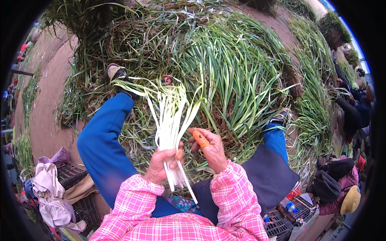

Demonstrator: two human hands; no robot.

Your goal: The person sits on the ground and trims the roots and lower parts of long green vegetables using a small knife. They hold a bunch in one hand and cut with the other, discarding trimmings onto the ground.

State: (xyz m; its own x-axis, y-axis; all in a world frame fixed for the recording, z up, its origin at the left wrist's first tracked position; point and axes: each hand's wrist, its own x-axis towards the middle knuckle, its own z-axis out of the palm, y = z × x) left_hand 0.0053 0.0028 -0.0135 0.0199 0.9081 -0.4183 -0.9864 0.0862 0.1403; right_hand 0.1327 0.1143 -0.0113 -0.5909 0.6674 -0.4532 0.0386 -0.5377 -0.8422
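My left hand (164,164) grips a bunch of pale, white-stemmed leafy greens (170,120), probably young garlic or a similar allium. The stem ends stick out below my fist towards my lap, and the yellow-green leaves fan out above it. Just right of the bunch is my right hand (213,147), fingers loosely curled and apart, with no stalk visible in them. An orange finger cover (200,139) with a dark spot sits on one of its digits. Beyond both hands, a large heap of long green stalks (241,75) spreads over the ground.
My blue-trousered legs (105,144) straddle the litter of leaves. Black plastic crates stand at left (87,211) and right (276,224); pale cloth (49,192) drapes the left one. A dark cloth (268,177) covers my right thigh. Other people (355,111) sit along the right.
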